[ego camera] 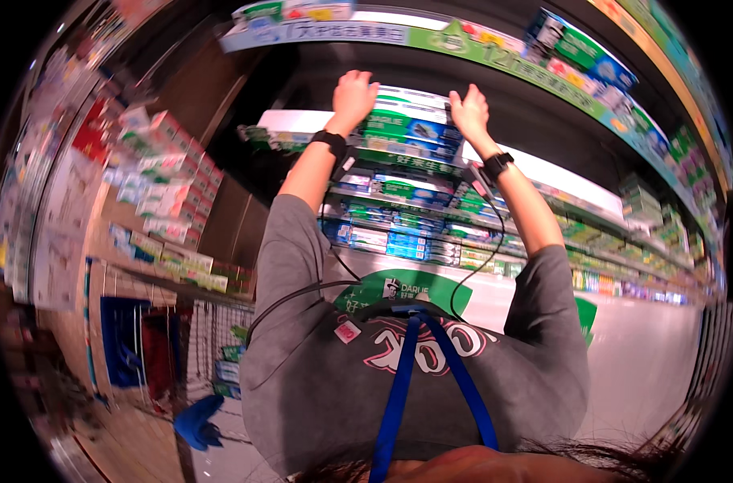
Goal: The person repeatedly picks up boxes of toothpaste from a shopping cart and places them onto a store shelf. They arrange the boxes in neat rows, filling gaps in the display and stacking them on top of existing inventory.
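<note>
A stack of Darlie toothpaste boxes, green, white and blue, lies on a shelf in front of me. At its left end is my left hand, with the fingers reaching over toward the back. My right hand is at the right end, its thumb apart from the fingers and close to the box edges. The stack sits between the two hands. Whether they grip it or only rest against it is not clear. A black band with a cabled device sits on each wrist.
Lower shelves hold more toothpaste boxes. Overhead runs a shelf edge with a printed strip. To the left stand stacked pink and white boxes and a wire shopping cart containing goods. A blue cloth-like item hangs near the cart.
</note>
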The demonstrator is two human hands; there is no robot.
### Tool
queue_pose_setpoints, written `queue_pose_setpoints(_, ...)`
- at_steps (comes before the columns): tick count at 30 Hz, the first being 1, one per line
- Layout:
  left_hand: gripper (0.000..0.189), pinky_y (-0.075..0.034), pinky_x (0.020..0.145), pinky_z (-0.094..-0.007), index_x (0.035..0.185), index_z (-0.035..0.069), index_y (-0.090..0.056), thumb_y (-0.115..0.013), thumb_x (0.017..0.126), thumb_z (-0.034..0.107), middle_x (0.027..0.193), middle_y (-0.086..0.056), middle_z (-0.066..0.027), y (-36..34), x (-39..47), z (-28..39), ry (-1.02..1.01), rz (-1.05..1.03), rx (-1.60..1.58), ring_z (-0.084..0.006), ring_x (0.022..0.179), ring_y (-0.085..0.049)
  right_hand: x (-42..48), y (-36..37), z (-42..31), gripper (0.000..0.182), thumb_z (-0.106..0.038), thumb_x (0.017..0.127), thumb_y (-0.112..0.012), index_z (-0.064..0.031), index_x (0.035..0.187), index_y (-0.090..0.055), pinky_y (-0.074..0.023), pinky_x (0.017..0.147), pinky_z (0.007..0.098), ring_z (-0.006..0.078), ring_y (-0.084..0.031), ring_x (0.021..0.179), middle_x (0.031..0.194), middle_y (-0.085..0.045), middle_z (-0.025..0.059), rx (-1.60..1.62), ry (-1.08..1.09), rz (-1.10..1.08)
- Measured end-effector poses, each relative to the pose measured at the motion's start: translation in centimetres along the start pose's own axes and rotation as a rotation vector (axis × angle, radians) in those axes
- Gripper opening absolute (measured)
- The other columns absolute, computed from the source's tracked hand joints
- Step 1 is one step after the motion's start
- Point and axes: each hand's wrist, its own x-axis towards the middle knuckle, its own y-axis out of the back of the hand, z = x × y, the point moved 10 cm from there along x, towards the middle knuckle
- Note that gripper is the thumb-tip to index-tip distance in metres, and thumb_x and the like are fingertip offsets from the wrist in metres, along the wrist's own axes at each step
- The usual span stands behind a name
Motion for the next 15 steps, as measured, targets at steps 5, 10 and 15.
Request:
queue_pose_setpoints(5, 0.021, -0.042, 0.078, -0.0388, 0.091, 0.004, -0.057, -0.055, 0.073, 0.015, 0.093, -0.053, -0.0133, 6.0, -5.7, 2.1, 0.032, 0.166, -0.058, -0.0312, 0.089, -0.051, -7.7, 2.6, -13.7, 0.038, -0.02, 0.08, -0.051, -0.0004, 0.112, -0.043, -0.0322, 0.09, 0.0423, 0.0348, -0.04, 0.108, 0.112, -0.045, 0.0189, 0.283, 0.688, -0.012)
queue_pose_setpoints(10, 0.015, -0.044, 0.067, -0.0396, 0.089, 0.005, -0.055, -0.05, 0.075, 0.01, 0.086, -0.052, -0.0119, 9.5, -17.7, 1.1, 0.295, 0.1, -0.021, -0.0311, 0.081, -0.053, -19.9, -2.8, -20.4, 0.031, -0.012, 0.075, -0.054, 0.0004, 0.102, -0.048, -0.0364, 0.085, 0.0402, 0.0331, -0.045, 0.1, 0.104, -0.048, 0.0171, 0.568, 0.985, -0.528)
queue_pose_setpoints(15, 0.014, -0.045, 0.065, -0.0406, 0.087, 0.007, -0.055, -0.05, 0.075, 0.012, 0.084, -0.052, -0.0115, 18.1, -36.4, -3.2, 0.792, 0.177, 0.266, -0.0314, 0.077, -0.054, -35.1, -7.3, -26.4, 0.029, -0.014, 0.076, -0.054, -0.0023, 0.102, -0.049, -0.0381, 0.083, 0.0399, 0.033, -0.046, 0.098, 0.104, -0.047, 0.0154, 0.697, 1.226, -0.946)
